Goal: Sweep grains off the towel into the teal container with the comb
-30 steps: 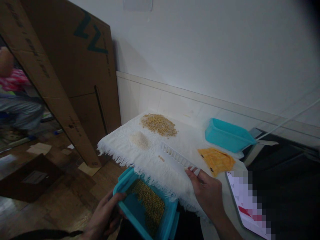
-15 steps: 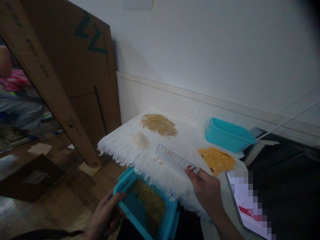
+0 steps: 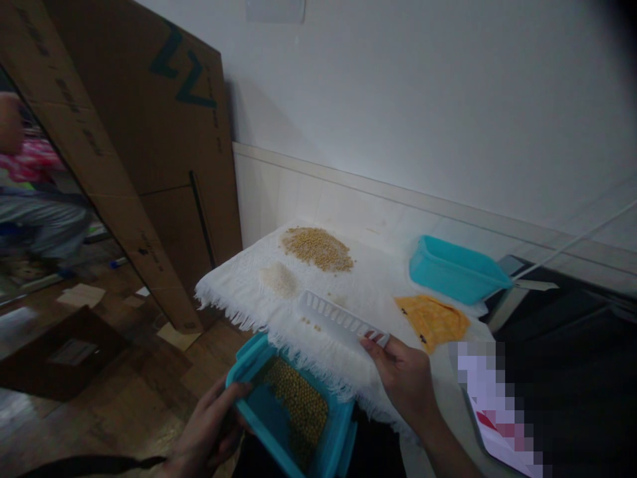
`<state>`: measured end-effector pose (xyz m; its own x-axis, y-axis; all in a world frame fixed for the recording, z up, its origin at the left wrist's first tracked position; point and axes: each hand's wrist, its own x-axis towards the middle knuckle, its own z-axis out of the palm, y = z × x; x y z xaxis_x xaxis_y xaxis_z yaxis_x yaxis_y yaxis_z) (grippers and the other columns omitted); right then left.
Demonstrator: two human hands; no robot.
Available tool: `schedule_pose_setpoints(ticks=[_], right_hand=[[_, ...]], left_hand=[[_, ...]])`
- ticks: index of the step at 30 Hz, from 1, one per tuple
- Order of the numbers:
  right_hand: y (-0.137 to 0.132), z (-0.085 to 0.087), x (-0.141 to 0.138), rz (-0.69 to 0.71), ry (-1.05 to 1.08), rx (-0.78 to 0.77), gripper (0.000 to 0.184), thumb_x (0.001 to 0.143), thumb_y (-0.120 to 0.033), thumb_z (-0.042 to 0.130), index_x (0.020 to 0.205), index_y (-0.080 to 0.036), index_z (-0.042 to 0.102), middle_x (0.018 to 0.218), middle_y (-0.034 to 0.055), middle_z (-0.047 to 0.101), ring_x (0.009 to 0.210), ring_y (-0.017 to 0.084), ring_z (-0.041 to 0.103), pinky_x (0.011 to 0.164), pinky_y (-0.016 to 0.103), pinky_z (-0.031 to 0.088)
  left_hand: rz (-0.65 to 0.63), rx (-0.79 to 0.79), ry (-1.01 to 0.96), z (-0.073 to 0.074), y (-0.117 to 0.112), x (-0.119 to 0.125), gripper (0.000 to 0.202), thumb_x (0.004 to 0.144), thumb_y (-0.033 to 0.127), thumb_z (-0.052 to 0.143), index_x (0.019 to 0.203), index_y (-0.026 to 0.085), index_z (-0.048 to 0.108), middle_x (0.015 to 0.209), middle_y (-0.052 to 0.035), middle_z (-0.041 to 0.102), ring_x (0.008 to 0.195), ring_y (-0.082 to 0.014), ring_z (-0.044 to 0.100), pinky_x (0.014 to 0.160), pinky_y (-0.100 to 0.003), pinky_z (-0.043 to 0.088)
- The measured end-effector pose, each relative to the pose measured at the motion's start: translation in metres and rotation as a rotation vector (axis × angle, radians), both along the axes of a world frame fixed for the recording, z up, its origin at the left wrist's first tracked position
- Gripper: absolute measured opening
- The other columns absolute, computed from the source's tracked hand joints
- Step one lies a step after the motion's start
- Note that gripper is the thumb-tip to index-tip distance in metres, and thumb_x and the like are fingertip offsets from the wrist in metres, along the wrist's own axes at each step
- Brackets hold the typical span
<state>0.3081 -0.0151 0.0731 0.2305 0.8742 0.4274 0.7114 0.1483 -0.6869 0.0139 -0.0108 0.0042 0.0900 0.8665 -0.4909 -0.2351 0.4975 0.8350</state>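
My left hand (image 3: 216, 421) grips the left rim of a turquoise plastic bin (image 3: 269, 431), tilted below the table's front edge. Yellow soybeans (image 3: 298, 398) lie inside it. In my right hand (image 3: 405, 375) is the end of a long white slotted plastic piece (image 3: 343, 322), its edge down on the white fringed cloth (image 3: 233, 285). A few loose beans (image 3: 311, 324) lie along its front side. Behind it are a small pile of pale grains (image 3: 279, 279) and a larger heap of soybeans mixed with pale grains (image 3: 318, 249).
Another turquoise bin (image 3: 455, 269) stands at the back right, with a yellow cloth-like piece (image 3: 432, 320) in front. A device with a bright screen (image 3: 497, 418) lies at the right. Large cardboard (image 3: 149, 133) stands left; a person's leg (image 3: 44, 212) shows beyond it.
My right hand has drawn the white slotted piece left and slightly nearer the front edge. The loose beans shifted a little with it. My left hand and its bin look unmoved.
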Motion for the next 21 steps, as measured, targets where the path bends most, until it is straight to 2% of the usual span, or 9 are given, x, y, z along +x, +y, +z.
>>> schedule_pose_setpoints(ticks=[5,10,14,16,21], right_hand=[[0.003,-0.002,-0.003,0.075,-0.012,0.015,0.031,0.093,-0.043,0.060,0.085,-0.021,0.081,0.076,0.0027,0.080,0.067,0.020,0.076,0.059,0.023,0.055],[-0.007,-0.004,-0.005,0.130,-0.042,0.007,0.029,0.095,-0.042,0.060,0.089,-0.024,0.082,0.078,0.0009,0.081,0.068,0.020,0.078,0.060,0.022,0.056],[-0.020,0.002,-0.004,0.160,-0.029,-0.031,0.033,0.095,-0.048,0.059,0.084,-0.028,0.082,0.076,0.0003,0.081,0.065,0.020,0.078,0.057,0.022,0.057],[-0.022,0.007,0.001,0.085,-0.029,0.003,0.038,0.094,-0.053,0.058,0.079,-0.027,0.082,0.076,0.0015,0.081,0.066,0.021,0.078,0.059,0.023,0.059],[-0.008,0.010,0.022,-0.254,-0.123,0.128,0.050,0.091,-0.062,0.058,0.076,-0.021,0.081,0.071,0.0073,0.080,0.061,0.024,0.076,0.055,0.027,0.058]], left_hand=[[0.021,0.014,-0.001,0.004,0.001,-0.001,0.040,0.064,0.055,0.082,0.066,0.022,0.061,0.039,0.0021,0.057,0.026,-0.0026,0.029,0.028,-0.012,0.017],[0.035,0.008,-0.002,0.002,0.002,-0.001,0.041,0.066,0.057,0.080,0.070,0.021,0.062,0.043,-0.0016,0.064,0.026,-0.0024,0.030,0.028,-0.012,0.015],[0.042,0.008,-0.012,0.003,0.001,-0.002,0.039,0.068,0.055,0.080,0.069,0.021,0.060,0.040,0.0019,0.059,0.026,-0.0027,0.030,0.029,-0.012,0.017],[0.033,0.016,-0.011,0.004,0.000,-0.002,0.038,0.068,0.054,0.079,0.068,0.022,0.060,0.040,0.0017,0.059,0.026,-0.0028,0.031,0.029,-0.012,0.018],[0.032,0.002,0.006,0.001,0.001,-0.001,0.038,0.067,0.057,0.078,0.070,0.022,0.061,0.044,0.0001,0.063,0.026,-0.0022,0.030,0.028,-0.011,0.016]])
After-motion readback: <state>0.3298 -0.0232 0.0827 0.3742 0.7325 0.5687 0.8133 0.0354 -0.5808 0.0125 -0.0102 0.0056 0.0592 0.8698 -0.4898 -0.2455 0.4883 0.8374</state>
